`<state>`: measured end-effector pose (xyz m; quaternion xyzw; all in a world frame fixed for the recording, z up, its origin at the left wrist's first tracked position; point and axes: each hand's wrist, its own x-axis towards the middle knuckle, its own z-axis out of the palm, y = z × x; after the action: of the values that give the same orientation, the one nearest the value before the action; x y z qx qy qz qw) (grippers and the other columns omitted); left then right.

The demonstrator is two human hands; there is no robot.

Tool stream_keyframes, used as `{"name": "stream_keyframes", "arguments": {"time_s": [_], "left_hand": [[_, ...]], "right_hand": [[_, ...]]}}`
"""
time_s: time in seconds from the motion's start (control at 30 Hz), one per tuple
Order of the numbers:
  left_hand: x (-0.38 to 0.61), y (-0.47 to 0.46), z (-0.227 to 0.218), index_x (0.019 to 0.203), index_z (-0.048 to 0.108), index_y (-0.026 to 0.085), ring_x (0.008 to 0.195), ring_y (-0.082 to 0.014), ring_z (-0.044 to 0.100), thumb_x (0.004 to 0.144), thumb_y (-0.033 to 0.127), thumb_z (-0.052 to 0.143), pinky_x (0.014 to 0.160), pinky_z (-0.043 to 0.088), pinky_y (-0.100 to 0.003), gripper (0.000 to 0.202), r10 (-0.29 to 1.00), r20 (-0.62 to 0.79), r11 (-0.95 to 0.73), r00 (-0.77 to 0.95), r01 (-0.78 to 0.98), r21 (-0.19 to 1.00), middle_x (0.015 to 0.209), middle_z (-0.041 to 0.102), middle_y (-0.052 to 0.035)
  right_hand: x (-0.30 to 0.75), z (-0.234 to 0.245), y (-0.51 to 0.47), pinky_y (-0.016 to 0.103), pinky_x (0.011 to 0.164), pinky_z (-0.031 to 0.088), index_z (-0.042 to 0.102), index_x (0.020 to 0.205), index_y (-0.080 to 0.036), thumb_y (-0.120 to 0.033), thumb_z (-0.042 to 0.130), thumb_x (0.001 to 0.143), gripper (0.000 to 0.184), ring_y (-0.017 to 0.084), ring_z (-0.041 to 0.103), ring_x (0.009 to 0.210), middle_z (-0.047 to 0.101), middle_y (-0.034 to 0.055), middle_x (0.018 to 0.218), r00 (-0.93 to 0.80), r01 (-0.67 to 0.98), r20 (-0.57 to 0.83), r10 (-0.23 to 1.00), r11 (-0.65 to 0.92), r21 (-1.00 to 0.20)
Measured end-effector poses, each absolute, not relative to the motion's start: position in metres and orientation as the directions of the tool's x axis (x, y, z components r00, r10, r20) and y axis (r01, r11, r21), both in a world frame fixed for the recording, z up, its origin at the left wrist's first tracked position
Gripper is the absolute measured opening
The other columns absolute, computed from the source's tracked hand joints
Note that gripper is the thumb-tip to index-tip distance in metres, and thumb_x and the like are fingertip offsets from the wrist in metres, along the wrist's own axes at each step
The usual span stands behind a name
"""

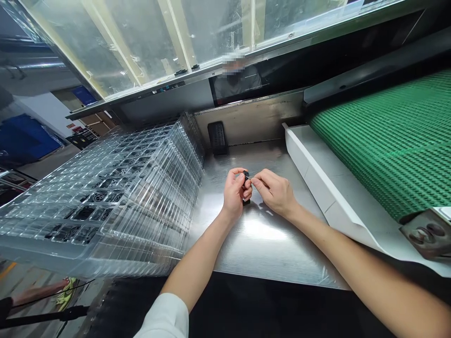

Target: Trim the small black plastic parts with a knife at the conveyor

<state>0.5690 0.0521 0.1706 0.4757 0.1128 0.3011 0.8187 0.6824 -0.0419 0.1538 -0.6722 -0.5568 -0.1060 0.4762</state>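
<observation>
Nearest the camera, a white sleeve (164, 317) covers the left forearm; stacked clear plastic trays (116, 197) holding dark parts (98, 197) fill the left of the frame; a green conveyor belt (384, 141) lies at right, beyond a white panel (317, 178); on the stainless steel table (260, 253), at centre, the left hand (234, 192) is curled around a small black part (245, 175); the right hand (275, 192) is nearly closed, thumb and forefinger pinched on that part.

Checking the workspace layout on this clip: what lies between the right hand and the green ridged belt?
In the head view, the right hand is separated from the green ridged belt by a stretch of stainless steel worktop, then a white angled panel running alongside the belt.
</observation>
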Motion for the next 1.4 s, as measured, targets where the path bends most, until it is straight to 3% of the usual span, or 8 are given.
{"name": "stream_keyframes", "arguments": {"time_s": [1.4], "left_hand": [[0.5671,0.0539,0.1733,0.102,0.054,0.021,0.044,-0.0039,0.03,0.086,0.041,0.075,0.043,0.017,-0.018,0.033,0.561,0.098,0.414,0.822,-0.381,0.826,0.065,0.043,0.007]], "right_hand": [[0.687,0.1553,-0.0435,0.032,0.068,0.04,0.063,0.083,-0.024,-0.043,0.045,0.105,0.035,0.019,0.061,0.071,0.068,0.0033,0.079,0.346,0.863,0.688,0.638,0.073,-0.501]]}}
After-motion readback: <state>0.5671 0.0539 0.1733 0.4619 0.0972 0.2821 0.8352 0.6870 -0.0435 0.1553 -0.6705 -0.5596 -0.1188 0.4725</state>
